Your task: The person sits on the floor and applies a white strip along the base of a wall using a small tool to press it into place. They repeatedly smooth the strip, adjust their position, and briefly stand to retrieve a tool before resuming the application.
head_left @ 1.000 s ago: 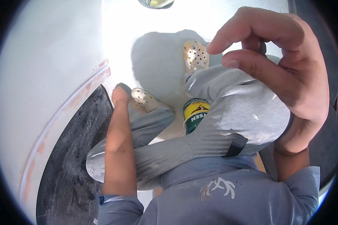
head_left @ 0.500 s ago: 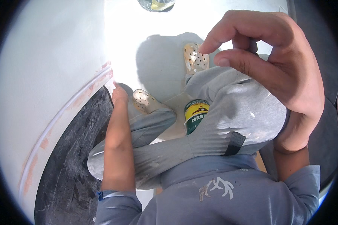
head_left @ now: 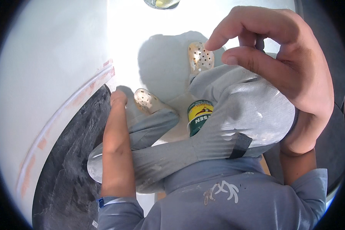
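Left hand: by dark panel's upper tip; grip can't be told.
Right hand: raised, half-curled, thumb and forefinger apart, nothing between.
Dark panel: at floor's left edge, beside pale strip.

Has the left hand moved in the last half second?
Yes, slightly: judged against the white wall strip, the left hand has shifted lower in the view, farther from the strip's upper end.
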`<state>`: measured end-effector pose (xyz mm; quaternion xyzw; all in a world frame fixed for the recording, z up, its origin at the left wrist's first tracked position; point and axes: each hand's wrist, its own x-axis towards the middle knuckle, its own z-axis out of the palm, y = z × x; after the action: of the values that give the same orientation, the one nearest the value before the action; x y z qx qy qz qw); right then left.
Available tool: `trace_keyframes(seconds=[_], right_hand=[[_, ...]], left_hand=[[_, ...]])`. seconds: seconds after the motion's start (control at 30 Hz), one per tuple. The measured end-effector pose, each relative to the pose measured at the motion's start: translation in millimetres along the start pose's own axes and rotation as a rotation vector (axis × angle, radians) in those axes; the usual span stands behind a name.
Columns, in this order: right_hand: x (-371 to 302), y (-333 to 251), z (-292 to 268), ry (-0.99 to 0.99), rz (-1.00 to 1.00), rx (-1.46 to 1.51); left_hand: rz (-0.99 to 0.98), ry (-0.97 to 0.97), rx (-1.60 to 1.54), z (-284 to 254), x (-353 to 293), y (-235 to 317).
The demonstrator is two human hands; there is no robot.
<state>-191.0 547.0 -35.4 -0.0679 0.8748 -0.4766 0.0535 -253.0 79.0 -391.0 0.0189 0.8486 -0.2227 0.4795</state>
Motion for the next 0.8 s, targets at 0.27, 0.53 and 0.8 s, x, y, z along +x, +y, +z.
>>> trace_keyframes(seconds=[0.27, 0.53, 0.8], right_hand=[[1.6, -5.0, -4.5, -0.008, -0.027, -0.002], [6.7, 2.1, -8.3, -0.069, 0.099, -0.018], [18.2, 2.7, 0.8, -0.131, 0.105, 0.193]], left_hand=[[-0.281, 0.344, -0.724, -2.5, 17.3, -20.7], [-0.222, 0.783, -0.721, -20.6, 20.4, 4.4], [-0.226, 0.771, -0.853, -3.6, -2.2, 12.4]])
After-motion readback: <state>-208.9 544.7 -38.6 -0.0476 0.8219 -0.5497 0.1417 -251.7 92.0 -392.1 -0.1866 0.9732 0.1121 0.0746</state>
